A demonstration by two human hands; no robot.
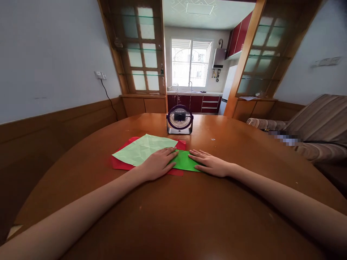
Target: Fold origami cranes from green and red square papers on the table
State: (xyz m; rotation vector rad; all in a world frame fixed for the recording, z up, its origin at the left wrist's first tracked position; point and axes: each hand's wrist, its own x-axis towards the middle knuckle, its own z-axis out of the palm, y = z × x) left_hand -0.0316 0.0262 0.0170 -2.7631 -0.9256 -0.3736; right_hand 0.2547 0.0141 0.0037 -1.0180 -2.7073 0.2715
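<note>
A pale green creased paper sheet point(143, 148) lies on top of a red paper sheet point(120, 163) on the brown wooden table point(173, 213). A bright green sheet point(185, 161) lies at their right edge. My left hand point(157, 164) rests flat, palm down, on the pale green sheet's right corner and the bright green sheet. My right hand point(210, 163) lies flat on the right end of the bright green sheet, fingers pointing left. Both hands have their fingers stretched out and grip nothing.
A small dark purple desk fan point(179, 120) stands on the table behind the papers. A striped sofa point(317, 126) is at the right. Wood-panelled walls run along the left, and a kitchen with red cabinets point(200, 103) lies beyond the doorway.
</note>
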